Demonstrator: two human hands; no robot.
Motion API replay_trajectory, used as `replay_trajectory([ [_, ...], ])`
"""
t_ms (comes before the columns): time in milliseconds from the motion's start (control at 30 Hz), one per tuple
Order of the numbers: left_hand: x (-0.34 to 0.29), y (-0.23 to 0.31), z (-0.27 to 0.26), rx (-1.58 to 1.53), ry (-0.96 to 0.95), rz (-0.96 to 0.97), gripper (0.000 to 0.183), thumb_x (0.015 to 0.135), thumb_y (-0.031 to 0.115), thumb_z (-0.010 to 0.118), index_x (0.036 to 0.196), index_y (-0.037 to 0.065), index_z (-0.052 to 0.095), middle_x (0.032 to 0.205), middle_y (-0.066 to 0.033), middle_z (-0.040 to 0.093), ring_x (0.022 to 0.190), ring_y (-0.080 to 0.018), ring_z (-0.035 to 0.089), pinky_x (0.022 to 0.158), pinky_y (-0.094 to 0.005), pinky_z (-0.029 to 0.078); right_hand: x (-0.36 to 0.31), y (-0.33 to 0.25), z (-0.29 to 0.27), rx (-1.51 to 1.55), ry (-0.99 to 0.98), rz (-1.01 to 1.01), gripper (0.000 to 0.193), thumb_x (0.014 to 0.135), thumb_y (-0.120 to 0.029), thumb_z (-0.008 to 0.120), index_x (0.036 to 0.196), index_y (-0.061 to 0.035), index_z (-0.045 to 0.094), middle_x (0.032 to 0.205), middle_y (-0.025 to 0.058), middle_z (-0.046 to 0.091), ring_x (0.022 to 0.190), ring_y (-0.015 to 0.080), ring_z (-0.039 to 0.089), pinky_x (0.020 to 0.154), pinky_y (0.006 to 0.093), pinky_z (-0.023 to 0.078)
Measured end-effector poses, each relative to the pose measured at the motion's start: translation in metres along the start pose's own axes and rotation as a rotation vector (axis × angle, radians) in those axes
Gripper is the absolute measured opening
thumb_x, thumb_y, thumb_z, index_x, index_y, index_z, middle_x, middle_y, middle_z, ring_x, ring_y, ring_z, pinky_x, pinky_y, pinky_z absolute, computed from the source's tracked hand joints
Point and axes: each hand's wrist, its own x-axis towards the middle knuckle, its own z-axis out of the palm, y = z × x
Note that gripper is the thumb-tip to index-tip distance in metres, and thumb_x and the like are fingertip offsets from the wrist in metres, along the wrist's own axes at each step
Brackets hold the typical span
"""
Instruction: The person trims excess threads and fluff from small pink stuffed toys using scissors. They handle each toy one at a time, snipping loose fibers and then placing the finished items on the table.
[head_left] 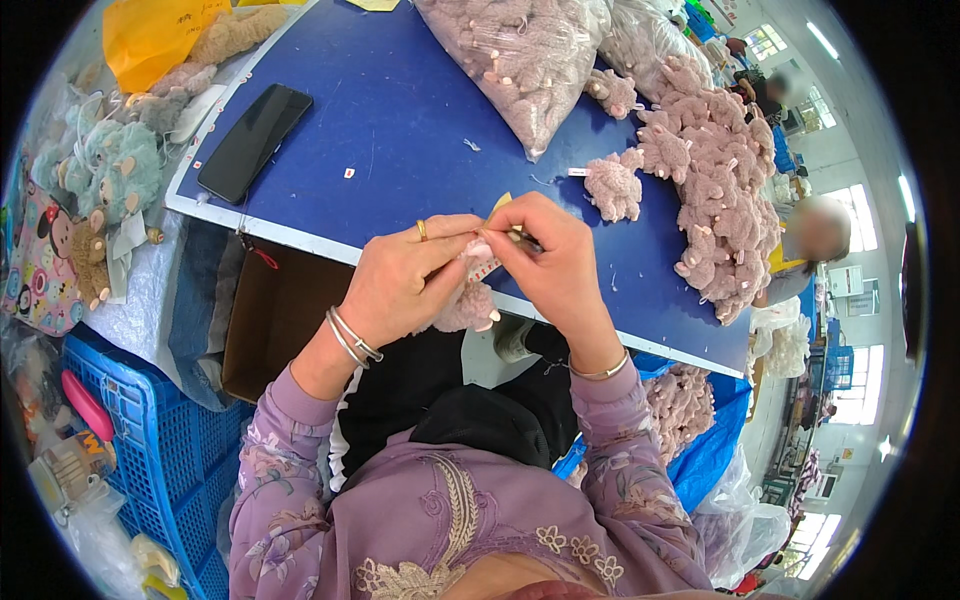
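A small pinkish-grey plush toy (466,308) is held in front of me at the table's near edge. My left hand (405,275) is closed around it, thumb and fingers pressing its upper part. My right hand (545,250) meets the left there, its thumb and forefinger pinched together. A thin, dark-tipped item shows in the right fingers, too small to name, and a yellow bit sticks up behind them. A white strip with red marks lies against the toy between the hands. Another plush toy (612,186) with a white label lies beyond my right hand.
The blue table (400,130) bears a black phone (256,142), a clear bag of plush toys (520,60) and a plush heap (725,190) at right. Blue crates (150,440) and a cardboard box (280,315) stand at left. A person (815,235) is at far right.
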Motion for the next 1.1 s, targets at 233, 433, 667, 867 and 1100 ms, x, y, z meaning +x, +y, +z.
replay_trajectory([
  [233,0.017,-0.031,0.003,-0.362,0.105,-0.422,0.018,0.087,0.007,0.059,0.098,-0.003,0.069,0.108,-0.0138,0.068,0.094,-0.0133,0.062,0.080,-0.0269,0.049,0.009,0.035,0.008,0.175,0.104,0.055,0.010,0.081,0.001,0.067,0.085,-0.0012,0.059,0.080,0.0010,0.059,0.066,0.0081,0.053,0.058,0.0225,0.044],
  [433,0.021,-0.046,0.008,-0.439,0.270,-0.410,0.022,0.088,0.017,0.064,0.097,-0.002,0.069,0.108,-0.0111,0.063,0.080,-0.0086,0.057,0.067,-0.0231,0.046,0.000,0.015,-0.008,0.616,0.198,0.267,0.006,0.083,-0.004,0.069,0.086,-0.0019,0.063,0.079,-0.0036,0.059,0.064,0.0009,0.045,0.056,0.0162,0.035],
  [667,0.024,-0.017,0.010,-0.584,0.219,-0.558,0.026,0.091,0.022,0.063,0.077,0.000,0.064,0.070,0.0041,0.057,0.062,-0.0015,0.045,0.053,-0.0209,0.038,0.000,-0.001,-0.019,0.680,0.022,0.368,0.010,0.083,-0.008,0.071,0.087,-0.0011,0.064,0.074,-0.0036,0.058,0.065,0.0017,0.047,0.057,0.0182,0.036],
  [867,0.028,-0.003,0.018,-0.607,0.134,-0.576,0.030,0.091,0.025,0.063,0.072,0.001,0.061,0.066,0.0044,0.056,0.061,-0.0015,0.045,0.052,-0.0209,0.038,-0.006,-0.009,-0.031,0.674,-0.091,0.412,0.010,0.083,-0.009,0.070,0.085,-0.0011,0.065,0.073,-0.0043,0.057,0.066,0.0026,0.047,0.058,0.0190,0.037],
  [1100,0.049,0.007,0.029,-0.617,-0.410,-0.613,0.032,0.090,0.029,0.062,0.076,0.000,0.065,0.066,0.0028,0.058,0.058,-0.0035,0.047,0.051,-0.0224,0.039,0.010,-0.011,-0.087,0.217,-0.602,0.140,0.011,0.084,-0.011,0.068,0.084,-0.0006,0.063,0.070,-0.0042,0.055,0.065,0.0034,0.043,0.058,0.0219,0.038],
])
